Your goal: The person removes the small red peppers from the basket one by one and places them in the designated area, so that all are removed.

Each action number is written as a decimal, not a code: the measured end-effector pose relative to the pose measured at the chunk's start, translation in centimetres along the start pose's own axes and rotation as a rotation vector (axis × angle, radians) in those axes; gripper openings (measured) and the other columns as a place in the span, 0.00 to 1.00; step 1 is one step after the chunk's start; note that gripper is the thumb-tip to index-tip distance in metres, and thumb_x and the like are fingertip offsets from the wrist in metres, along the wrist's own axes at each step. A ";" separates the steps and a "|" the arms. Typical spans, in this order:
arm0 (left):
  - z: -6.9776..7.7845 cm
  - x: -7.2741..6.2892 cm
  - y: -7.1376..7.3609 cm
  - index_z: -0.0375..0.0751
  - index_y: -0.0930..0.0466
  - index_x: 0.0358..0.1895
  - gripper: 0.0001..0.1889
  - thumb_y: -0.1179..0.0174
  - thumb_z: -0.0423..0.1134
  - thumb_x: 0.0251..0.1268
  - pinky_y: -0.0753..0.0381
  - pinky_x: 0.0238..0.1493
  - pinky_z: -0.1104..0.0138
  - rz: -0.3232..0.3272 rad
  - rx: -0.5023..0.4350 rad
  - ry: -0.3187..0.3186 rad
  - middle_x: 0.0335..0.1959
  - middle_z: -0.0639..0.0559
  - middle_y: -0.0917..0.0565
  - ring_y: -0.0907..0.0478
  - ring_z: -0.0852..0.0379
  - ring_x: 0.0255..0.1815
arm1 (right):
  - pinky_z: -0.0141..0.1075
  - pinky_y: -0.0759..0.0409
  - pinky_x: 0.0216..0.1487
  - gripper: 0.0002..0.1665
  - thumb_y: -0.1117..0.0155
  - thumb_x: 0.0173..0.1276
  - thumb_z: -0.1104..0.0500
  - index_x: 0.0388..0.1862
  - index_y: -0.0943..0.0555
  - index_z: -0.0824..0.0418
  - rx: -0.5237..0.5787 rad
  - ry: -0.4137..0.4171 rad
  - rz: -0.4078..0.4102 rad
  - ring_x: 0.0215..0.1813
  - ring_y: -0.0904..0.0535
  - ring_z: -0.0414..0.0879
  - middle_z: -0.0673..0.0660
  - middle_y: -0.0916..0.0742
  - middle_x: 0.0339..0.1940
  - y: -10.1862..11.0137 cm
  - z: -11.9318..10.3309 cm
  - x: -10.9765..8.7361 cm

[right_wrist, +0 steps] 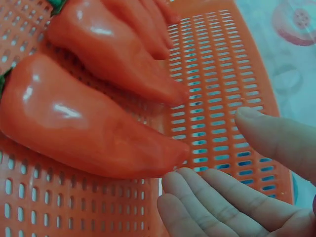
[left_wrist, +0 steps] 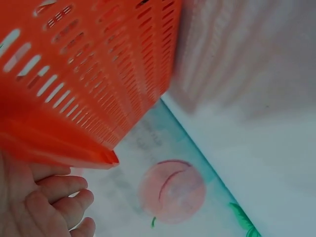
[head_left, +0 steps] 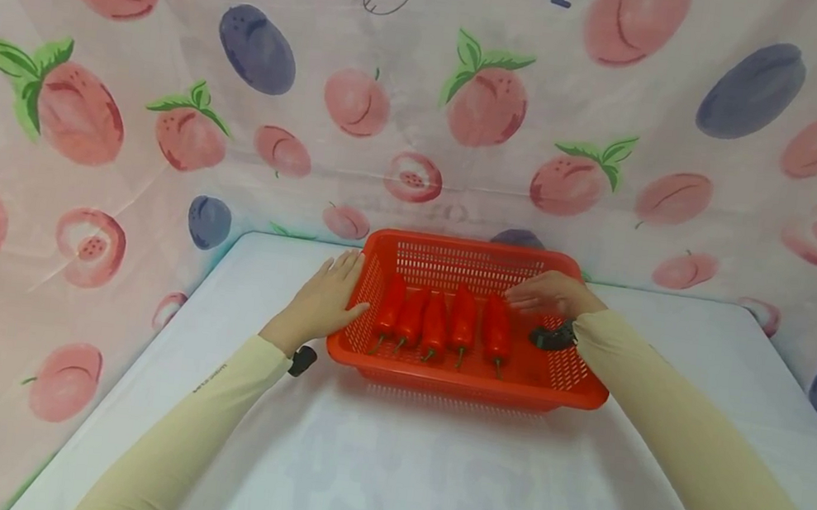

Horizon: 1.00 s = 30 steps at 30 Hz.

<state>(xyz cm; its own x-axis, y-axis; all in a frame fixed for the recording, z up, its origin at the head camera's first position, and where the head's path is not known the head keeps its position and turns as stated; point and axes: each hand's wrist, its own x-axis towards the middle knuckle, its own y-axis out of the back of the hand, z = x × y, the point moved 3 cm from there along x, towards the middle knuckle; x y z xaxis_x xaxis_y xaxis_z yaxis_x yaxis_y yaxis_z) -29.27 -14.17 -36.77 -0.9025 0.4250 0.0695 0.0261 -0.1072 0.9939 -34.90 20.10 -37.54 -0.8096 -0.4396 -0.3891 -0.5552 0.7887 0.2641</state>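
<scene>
Several red peppers (head_left: 434, 328) lie side by side in an orange-red plastic basket (head_left: 454, 386), with their green stems toward the near side. My left hand (head_left: 324, 294) rests against the basket's left rim, fingers extended along the outside and thumb at the edge. In the left wrist view the fingers (left_wrist: 61, 195) appear just beside the rim. Inside the basket, my right hand (head_left: 550, 293) reaches over the right part with fingers extended. Its fingertips are close to the tip of the rightmost pepper (right_wrist: 89, 123); whether they touch it I cannot tell. The thumb stands apart from the fingers.
The basket stands on a white table (head_left: 386, 469) near its back edge. Behind and to the left hangs a fruit-patterned cloth (head_left: 416, 40). Black wrist devices (head_left: 553, 335) sit under both wrists, the right one within the basket's walls.
</scene>
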 end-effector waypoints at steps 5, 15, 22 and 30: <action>-0.1 -0.1 0.2 0.27 0.55 0.73 0.42 0.47 0.50 0.66 0.53 0.76 0.50 0.014 -0.016 -0.002 0.75 0.34 0.49 0.54 0.41 0.77 | 0.50 0.30 0.65 0.27 0.49 0.71 0.58 0.64 0.32 0.73 -0.127 -0.029 0.070 0.65 0.29 0.61 0.66 0.24 0.62 -0.4 0.3 0.1; -0.1 -0.8 -0.1 0.26 0.55 0.72 0.37 0.52 0.45 0.67 0.54 0.76 0.51 0.000 0.000 0.016 0.74 0.32 0.50 0.53 0.39 0.76 | 0.45 0.23 0.60 0.19 0.40 0.64 0.57 0.49 0.19 0.69 -0.207 -0.149 0.095 0.45 0.16 0.47 0.49 0.11 0.34 -0.9 0.7 1.1; -0.1 -1.0 -0.4 0.26 0.54 0.72 0.35 0.55 0.43 0.68 0.55 0.76 0.51 -0.016 -0.045 0.035 0.74 0.33 0.49 0.53 0.39 0.76 | 0.41 0.21 0.57 0.10 0.38 0.63 0.57 0.36 0.16 0.63 -0.195 -0.236 0.068 0.36 0.20 0.40 0.45 0.16 0.23 -1.3 1.2 1.6; 0.2 -0.8 -0.5 0.28 0.56 0.73 0.34 0.57 0.42 0.70 0.55 0.77 0.51 -0.055 -0.041 0.042 0.75 0.35 0.50 0.54 0.41 0.77 | 0.40 0.19 0.53 0.14 0.37 0.63 0.58 0.42 0.17 0.67 -0.201 -0.296 0.062 0.33 0.20 0.40 0.46 0.18 0.23 -1.4 1.9 2.1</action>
<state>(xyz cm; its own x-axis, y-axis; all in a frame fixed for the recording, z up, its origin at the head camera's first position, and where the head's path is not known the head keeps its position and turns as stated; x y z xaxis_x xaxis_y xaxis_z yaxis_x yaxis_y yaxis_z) -28.50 -14.32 -37.27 -0.9194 0.3933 0.0099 -0.0415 -0.1220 0.9917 -35.47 18.85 -40.42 -0.7693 -0.2267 -0.5973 -0.5566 0.6968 0.4524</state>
